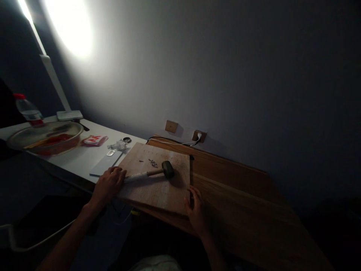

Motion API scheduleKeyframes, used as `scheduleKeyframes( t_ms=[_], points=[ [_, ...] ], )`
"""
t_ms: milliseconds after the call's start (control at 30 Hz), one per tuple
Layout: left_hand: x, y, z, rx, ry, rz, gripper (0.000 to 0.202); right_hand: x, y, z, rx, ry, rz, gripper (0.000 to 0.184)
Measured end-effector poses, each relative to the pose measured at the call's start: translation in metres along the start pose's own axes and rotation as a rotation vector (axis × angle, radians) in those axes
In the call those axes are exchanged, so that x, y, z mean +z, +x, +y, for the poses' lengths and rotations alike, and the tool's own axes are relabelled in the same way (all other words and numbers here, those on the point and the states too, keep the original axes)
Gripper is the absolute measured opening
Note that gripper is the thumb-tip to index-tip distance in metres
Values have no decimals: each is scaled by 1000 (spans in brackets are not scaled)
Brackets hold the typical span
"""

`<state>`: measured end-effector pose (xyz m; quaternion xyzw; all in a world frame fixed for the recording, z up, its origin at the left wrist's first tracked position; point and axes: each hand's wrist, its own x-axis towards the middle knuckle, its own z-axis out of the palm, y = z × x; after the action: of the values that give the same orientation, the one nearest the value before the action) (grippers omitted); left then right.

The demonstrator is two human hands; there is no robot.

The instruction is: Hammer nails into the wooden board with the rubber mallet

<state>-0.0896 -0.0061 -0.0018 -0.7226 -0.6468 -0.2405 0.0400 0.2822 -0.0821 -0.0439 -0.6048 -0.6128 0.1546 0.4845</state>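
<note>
A rubber mallet (168,169) with a dark head and a wooden, partly white handle lies across a wooden board (160,192). My left hand (108,182) is closed at the board's left edge, by the end of the mallet handle; part of its grip is hidden. At the near right edge of the same board, my right hand (195,207) curls its fingers and thumb around the side. Several small metal pieces, perhaps screws (153,163), lie in a pile beyond the handle. One small piece (141,161) rests apart from them, to the left.
On the white table (81,165) are a silver laptop-like slab (105,164), crumpled plastic (118,145), a tape roll (127,139), a red-and-white packet (94,140), a large basin (45,137), a bottle (29,111) and a lamp (69,114). A wooden table (239,199) extends right.
</note>
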Motion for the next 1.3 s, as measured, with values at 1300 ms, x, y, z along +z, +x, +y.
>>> scheduleKeyframes(
  t_ms=[1300],
  points=[
    [22,-30,188,626,-8,-372,28,-168,-35,76,301,-242,126,45]
  ],
)
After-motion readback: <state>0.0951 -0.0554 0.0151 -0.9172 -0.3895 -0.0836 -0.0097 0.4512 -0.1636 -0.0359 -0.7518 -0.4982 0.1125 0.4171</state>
